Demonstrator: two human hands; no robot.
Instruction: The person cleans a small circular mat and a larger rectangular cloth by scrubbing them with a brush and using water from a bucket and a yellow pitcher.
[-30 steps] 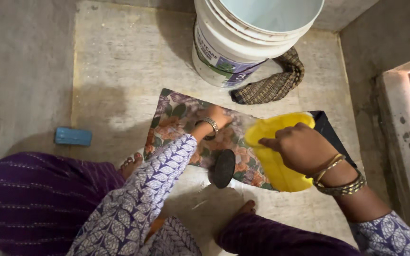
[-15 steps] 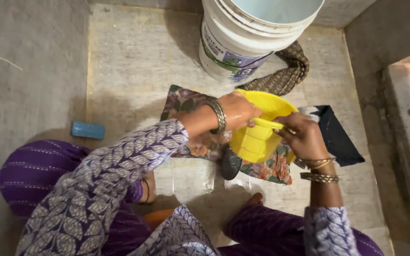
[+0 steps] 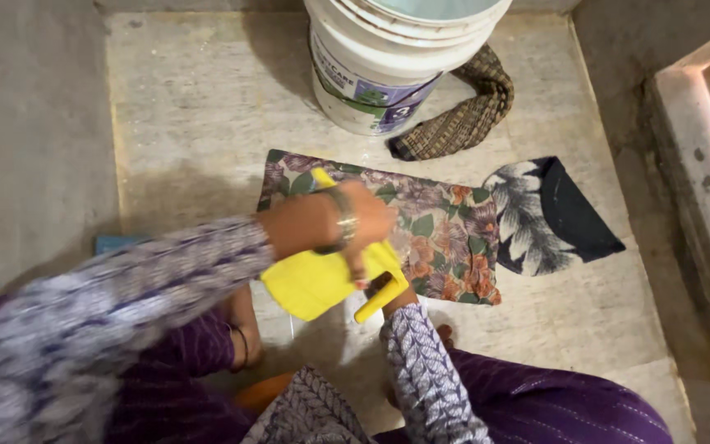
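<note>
My left hand [image 3: 365, 220], a bangle on its wrist, grips the top of a yellow plastic jug [image 3: 310, 284] held low over the stone floor, in front of my knees. My right hand [image 3: 388, 289] is mostly hidden under the jug; its fingers close on the jug's yellow handle [image 3: 374, 302]. The jug is tilted toward me and overlaps the near left corner of a floral cloth [image 3: 445, 234] spread flat on the floor. What is inside the jug cannot be seen.
A large white bucket [image 3: 388, 70] stands at the back, with a brown woven cloth [image 3: 463, 115] beside its base. A dark cloth with a white leaf print [image 3: 554, 215] lies right of the floral one. A raised ledge [image 3: 700, 156] borders the right; a blue object [image 3: 111, 243] peeks out at left.
Both hands have brought the yellow jug off the floral cloth, leftward and toward me. The left hand now covers its top. The dark object seen on the cloth earlier is out of sight.
</note>
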